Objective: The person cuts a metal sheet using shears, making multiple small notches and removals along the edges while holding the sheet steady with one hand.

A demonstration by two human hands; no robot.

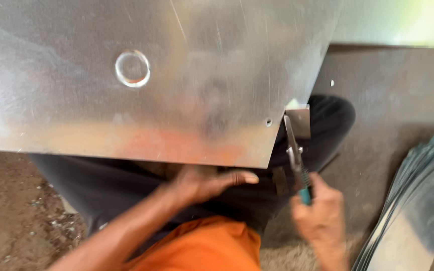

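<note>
Your right hand (321, 213) is clenched around the teal-handled tin snips (295, 155), gripping the handles low so the blades point up and away from you into the edge of the sheet. The blade tips sit at the lower right corner of the large galvanised metal sheet (76, 100), where a small cut tab (299, 120) of metal already stands apart from the slanted edge, just beside a small punched hole (268, 122).

The sheet lies across your lap, over your dark trousers (126, 185), so that its near edge overhangs and the snips can work freely from below and from the side. Your left hand (204, 183) reaches under that near edge, fingers stretched out flat against the underside, thumb showing; it looks placed to prop and steady the sheet rather than to grasp it. I cannot tell whether its hidden fingers curl round anything.

A raised round dimple (132, 68) marks the sheet farther up. To your right, on the ground, more metal sheets (418, 211) lie stacked within reach. Your orange shirt (202, 246) shows at the bottom of the view.
</note>
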